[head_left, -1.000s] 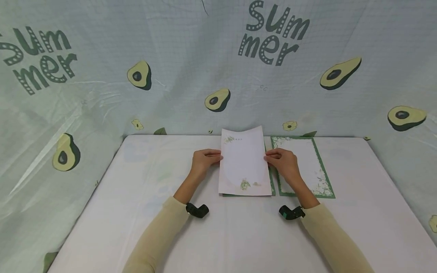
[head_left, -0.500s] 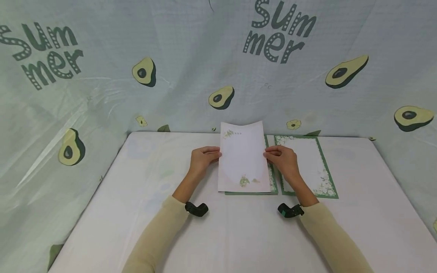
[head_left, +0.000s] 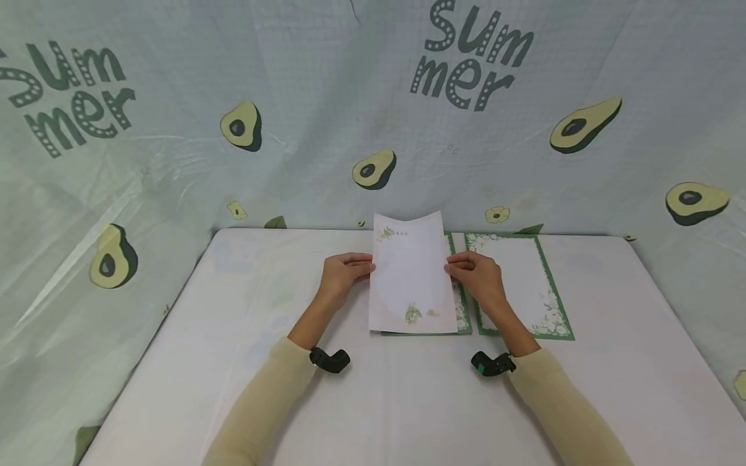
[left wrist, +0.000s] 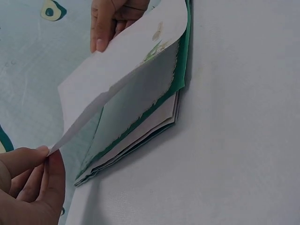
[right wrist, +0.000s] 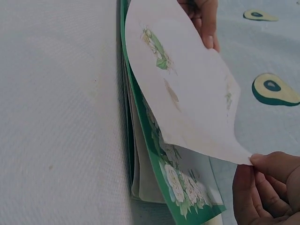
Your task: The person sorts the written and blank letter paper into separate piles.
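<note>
A pale pink sheet of paper [head_left: 410, 275] with small printed flowers is held up over a stack of papers. My left hand [head_left: 345, 277] pinches its left edge between thumb and fingers. On the opposite edge, my right hand [head_left: 479, 278] has the same kind of pinch. In the left wrist view the sheet [left wrist: 126, 56] bows and stands clear of the stack along its near side. The top of the stack is a green-bordered sheet [right wrist: 187, 187] with white flowers; several more papers lie beneath it. Most of that sheet is hidden from the head view.
Right of the stack lies another green-bordered sheet [head_left: 519, 285], partly behind my right forearm. All of it rests on a white-covered table [head_left: 402, 401]. A curtain [head_left: 315, 97] printed with avocados hangs behind the table's far edge.
The pink sheet and both hands shift slightly left against the stack, so more of the green border shows on its right. Both pinches stay the same. The head view shifts a little.
</note>
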A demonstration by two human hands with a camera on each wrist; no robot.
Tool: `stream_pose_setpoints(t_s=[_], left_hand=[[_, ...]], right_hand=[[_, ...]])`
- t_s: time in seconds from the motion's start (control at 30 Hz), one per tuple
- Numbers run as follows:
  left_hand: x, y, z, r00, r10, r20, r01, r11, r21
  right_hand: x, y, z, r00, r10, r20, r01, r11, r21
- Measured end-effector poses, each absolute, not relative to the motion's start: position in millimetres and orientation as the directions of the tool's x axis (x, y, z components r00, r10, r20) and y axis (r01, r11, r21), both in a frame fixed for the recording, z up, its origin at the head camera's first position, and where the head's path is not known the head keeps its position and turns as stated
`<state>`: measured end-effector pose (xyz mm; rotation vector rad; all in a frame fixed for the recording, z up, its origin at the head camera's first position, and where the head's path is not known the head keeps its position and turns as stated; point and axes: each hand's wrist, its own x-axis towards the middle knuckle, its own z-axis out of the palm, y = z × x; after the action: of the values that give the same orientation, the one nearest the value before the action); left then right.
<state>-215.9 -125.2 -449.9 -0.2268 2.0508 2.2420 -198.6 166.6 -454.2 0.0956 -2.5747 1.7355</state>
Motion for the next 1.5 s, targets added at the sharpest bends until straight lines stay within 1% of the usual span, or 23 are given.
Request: stream_pose_setpoints(t_s=[0.23, 0.53, 0.9, 1.27, 1.5], left_hand=[[-215, -128, -445, -0.986, -0.025, -0.163, -0.161, -0.077, 0.984], [-216, -137, -445, -0.984, -0.024, -0.178, -0.175, -0.081, 0.981], [-212, -153, -441, -0.990, -0.010, -0.143, -0.143, -0.008, 0.990], [-210, -162, -436, -0.989, -0.024, -0.146, -0.146, -0.005, 0.989], [-209, -168, -432, -0.991, -0.010, -0.135, -0.136, 0.029, 0.990]], right_hand=[[-199, 165, -452, -0.995, -0.035, 0.092, -0.098, 0.358, -0.929], [-200, 158, -448, -0.997, -0.032, 0.076, -0.082, 0.325, -0.942], [-200, 145, -447, -0.997, -0.045, 0.057, -0.068, 0.292, -0.954], [-199, 133, -445, -0.999, -0.036, 0.039, -0.047, 0.253, -0.966], [-200, 128, -446, -0.998, -0.039, 0.039, -0.047, 0.214, -0.976]])
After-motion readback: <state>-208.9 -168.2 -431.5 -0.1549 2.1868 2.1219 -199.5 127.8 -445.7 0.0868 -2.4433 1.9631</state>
